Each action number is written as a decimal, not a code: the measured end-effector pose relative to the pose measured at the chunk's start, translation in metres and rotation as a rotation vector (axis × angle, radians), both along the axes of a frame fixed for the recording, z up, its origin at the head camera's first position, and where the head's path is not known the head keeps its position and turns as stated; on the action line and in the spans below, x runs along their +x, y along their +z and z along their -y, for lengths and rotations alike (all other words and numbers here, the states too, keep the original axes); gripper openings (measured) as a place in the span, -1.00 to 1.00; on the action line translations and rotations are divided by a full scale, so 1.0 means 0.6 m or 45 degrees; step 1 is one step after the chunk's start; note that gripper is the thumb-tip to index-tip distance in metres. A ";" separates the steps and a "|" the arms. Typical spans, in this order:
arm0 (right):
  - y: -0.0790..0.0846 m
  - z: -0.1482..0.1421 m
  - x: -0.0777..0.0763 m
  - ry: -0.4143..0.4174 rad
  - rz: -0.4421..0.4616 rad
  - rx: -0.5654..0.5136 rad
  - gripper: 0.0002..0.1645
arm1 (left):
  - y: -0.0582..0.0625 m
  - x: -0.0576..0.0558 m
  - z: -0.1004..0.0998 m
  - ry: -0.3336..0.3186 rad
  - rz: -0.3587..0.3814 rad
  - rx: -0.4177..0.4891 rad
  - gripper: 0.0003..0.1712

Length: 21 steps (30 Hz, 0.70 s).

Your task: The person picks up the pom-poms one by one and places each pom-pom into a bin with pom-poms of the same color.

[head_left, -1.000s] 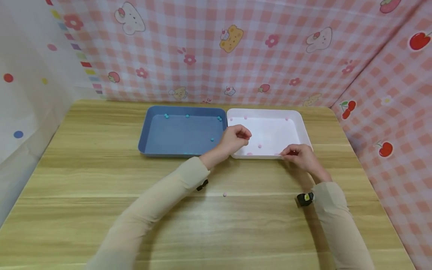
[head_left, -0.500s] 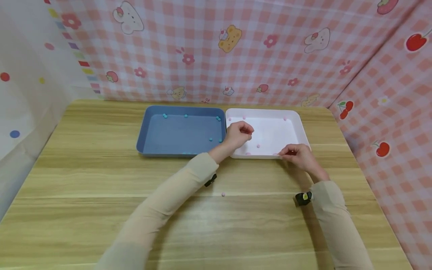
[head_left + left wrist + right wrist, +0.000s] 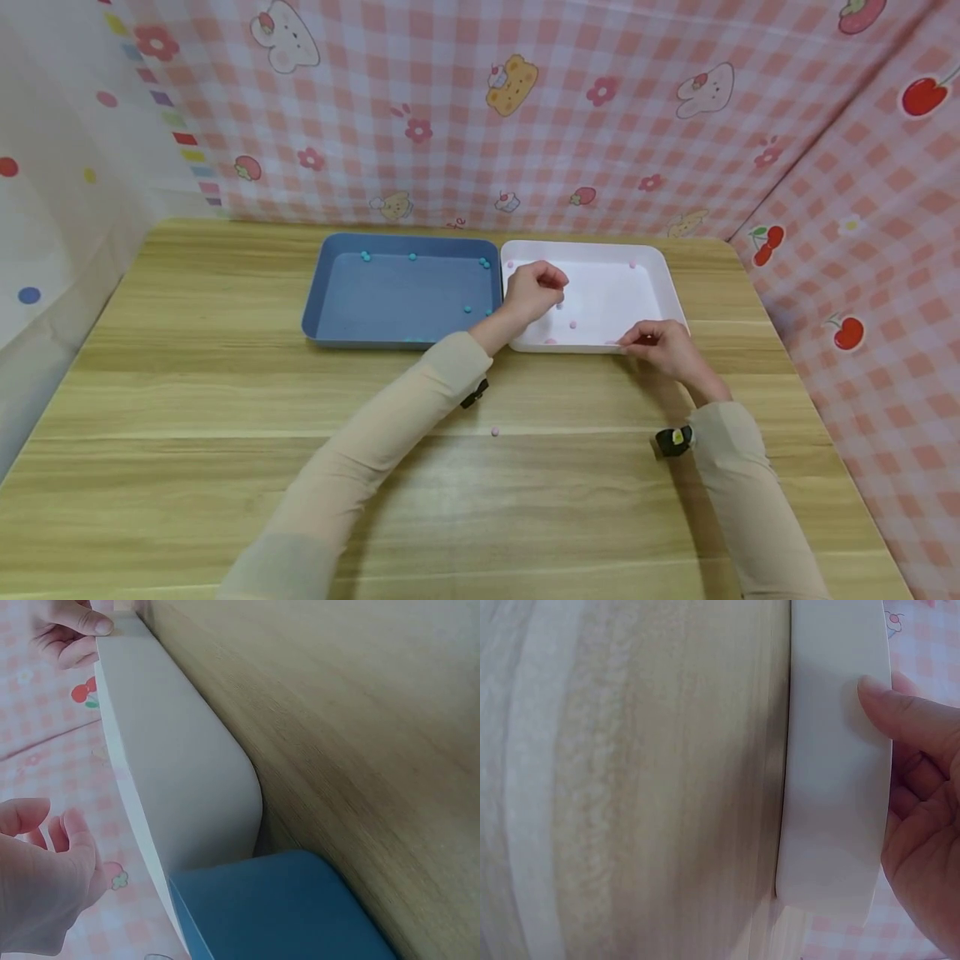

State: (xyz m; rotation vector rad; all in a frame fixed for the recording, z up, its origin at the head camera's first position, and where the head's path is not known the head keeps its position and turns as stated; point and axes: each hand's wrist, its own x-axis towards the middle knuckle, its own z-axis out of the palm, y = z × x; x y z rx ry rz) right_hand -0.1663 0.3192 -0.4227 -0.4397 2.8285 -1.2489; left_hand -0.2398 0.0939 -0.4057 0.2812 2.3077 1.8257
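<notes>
White plastic is what both your hands work at: from the head view, your left hand (image 3: pixel 534 292) hangs over the white tray (image 3: pixel 652 258) with fingers curled in a pinch-like grip; whether it has a pink bead I cannot tell. A pink bead (image 3: pixel 572 324) lies just right of and nearer you than that grip. A stray bead (image 3: pixel 494 432) sits on the counter (image 3: pixel 187 400), well behind it.

Left wrist view: your left fingers (image 3: pixel 71 832) hover beside the tray wall (image 3: pixel 180 795), apart from it, the blue tray (image 3: pixel 277 907) alongside.

Right wrist view: your right hand (image 3: pixel 922 825) pinches the tray's near rim (image 3: pixel 832 765), thumb on the outside.
</notes>
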 end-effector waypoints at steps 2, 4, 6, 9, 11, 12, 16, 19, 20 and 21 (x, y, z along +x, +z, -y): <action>0.011 0.008 0.005 0.006 -0.011 -0.002 -0.94 | 0.000 0.000 0.002 0.002 0.008 -0.006 -0.83; 0.020 0.015 0.010 0.006 -0.018 -0.001 -0.94 | 0.000 0.000 0.005 0.003 0.008 -0.015 -0.85; 0.021 0.016 0.010 0.005 -0.021 0.004 -0.93 | -0.001 0.000 0.008 0.001 0.000 -0.026 -0.86; 0.006 0.006 0.003 0.003 -0.028 0.005 -0.93 | 0.000 0.003 0.017 -0.008 -0.018 -0.039 -0.88; -0.006 -0.003 -0.003 0.000 -0.029 0.002 -0.93 | 0.000 0.006 0.023 -0.014 -0.025 -0.044 -0.88; -0.012 -0.007 -0.006 -0.002 -0.029 0.002 -0.93 | 0.000 0.008 0.026 -0.017 -0.028 -0.044 -0.88; -0.017 -0.009 -0.008 -0.005 -0.032 0.008 -0.93 | 0.002 0.016 0.039 -0.025 -0.030 -0.035 -0.88; -0.003 0.001 0.000 0.000 -0.042 0.014 -0.92 | 0.003 0.023 0.049 -0.038 -0.043 -0.029 -0.88; 0.004 0.006 0.004 0.002 -0.045 0.016 -0.92 | 0.002 0.025 0.052 -0.043 -0.050 -0.030 -0.89; 0.010 0.011 0.007 0.002 -0.043 0.016 -0.92 | 0.002 0.027 0.056 -0.051 -0.053 -0.028 -0.89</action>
